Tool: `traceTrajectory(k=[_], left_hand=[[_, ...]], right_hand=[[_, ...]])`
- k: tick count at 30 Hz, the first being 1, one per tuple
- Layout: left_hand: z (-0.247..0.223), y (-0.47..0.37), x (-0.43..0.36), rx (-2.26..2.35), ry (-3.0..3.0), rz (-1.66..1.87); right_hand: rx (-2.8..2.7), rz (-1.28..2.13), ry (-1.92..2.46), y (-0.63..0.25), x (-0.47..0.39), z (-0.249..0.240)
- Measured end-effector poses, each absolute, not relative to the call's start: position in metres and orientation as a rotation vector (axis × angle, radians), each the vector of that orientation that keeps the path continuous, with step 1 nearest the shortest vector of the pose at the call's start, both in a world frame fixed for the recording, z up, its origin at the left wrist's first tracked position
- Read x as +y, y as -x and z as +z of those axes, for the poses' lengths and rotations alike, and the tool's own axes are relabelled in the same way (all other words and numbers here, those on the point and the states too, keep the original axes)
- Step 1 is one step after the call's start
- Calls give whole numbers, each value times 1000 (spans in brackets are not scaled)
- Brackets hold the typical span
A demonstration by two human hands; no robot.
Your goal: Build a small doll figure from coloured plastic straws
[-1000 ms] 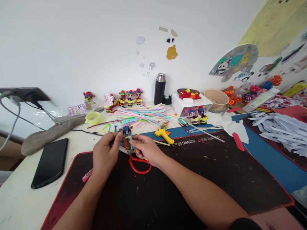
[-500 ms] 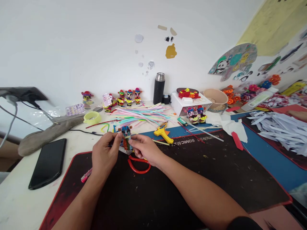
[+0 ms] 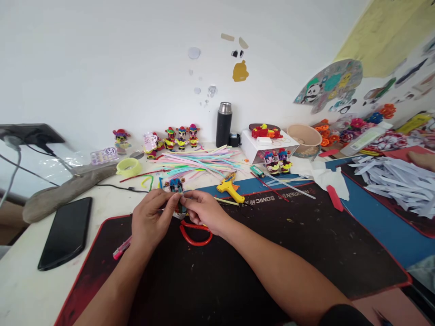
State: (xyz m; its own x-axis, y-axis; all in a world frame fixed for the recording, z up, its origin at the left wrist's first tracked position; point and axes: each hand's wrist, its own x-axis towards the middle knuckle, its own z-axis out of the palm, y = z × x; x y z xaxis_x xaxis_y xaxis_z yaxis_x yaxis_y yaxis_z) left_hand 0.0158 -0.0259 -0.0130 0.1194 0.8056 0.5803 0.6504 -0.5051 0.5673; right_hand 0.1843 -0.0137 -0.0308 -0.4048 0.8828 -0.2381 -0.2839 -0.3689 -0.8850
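Note:
A small doll figurine [image 3: 176,184] with a blue headdress stands between my fingertips, its lower body mostly covered by them. My left hand [image 3: 152,218] is closed in a pinch at the figurine's left side. From the other side, the thumb and fingers of my right hand [image 3: 205,211] pinch it too, and the two hands' fingertips nearly meet. Just below them lies a pair of scissors with red handles [image 3: 196,242]; the blades are hidden. A pink pen [image 3: 122,248] rests by my left wrist, partly covered.
A yellow glue gun [image 3: 231,188] lies beyond my right hand. Behind are pastel pipe cleaners [image 3: 200,160], several finished figurines [image 3: 181,138] and a black thermos [image 3: 224,124]. A phone [image 3: 66,232] lies left. White paper strips [image 3: 390,183] and another person's hand [image 3: 421,159] are at right.
My fingers have closed in over the figurine's front, so less of its body shows. My left hand has tilted slightly toward the right one. The view has shifted a little.

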Motion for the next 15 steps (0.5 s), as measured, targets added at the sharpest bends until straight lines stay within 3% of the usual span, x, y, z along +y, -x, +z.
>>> traceTrajectory(k=[15], left_hand=[[-14,-18,-25,1476,-2257,1305]], right_hand=[[-1021,1864,946,-184,-13,-33]])
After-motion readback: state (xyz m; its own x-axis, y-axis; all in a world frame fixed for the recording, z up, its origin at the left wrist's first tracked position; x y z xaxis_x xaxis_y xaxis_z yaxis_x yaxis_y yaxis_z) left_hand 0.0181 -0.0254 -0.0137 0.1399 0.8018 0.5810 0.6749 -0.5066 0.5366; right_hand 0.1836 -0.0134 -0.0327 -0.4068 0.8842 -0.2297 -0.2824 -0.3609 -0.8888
